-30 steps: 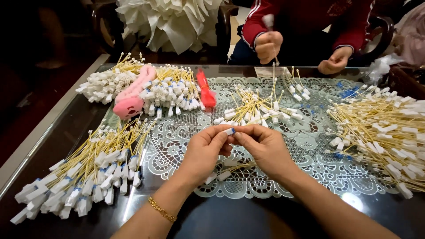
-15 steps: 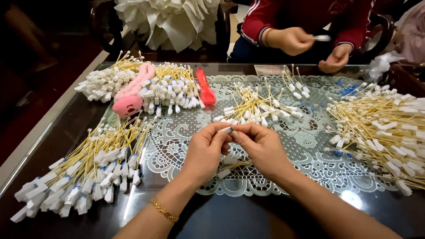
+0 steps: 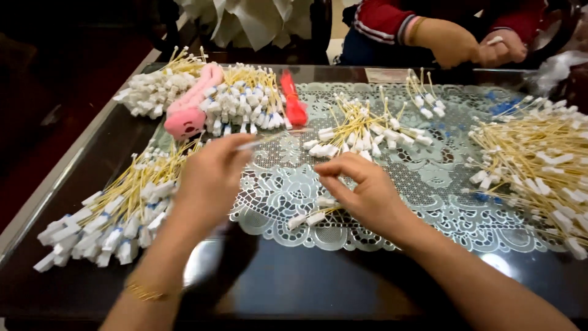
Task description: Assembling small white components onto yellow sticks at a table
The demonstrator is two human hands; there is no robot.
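While the left hand [image 3: 211,178] pinches one thin tagged stick [image 3: 254,143] above the lace mat's [image 3: 429,184] left edge, the right hand [image 3: 364,193], half curled and holding nothing visible, rests on the mat's centre beside a few loose sticks [image 3: 309,216]. Bare dark table [image 3: 294,276] lies along the near edge. A bundled pile [image 3: 110,208] fills the near-left corner; another pile [image 3: 539,165] crowds the right edge. Across the far edge, another person's hands [image 3: 471,46] work.
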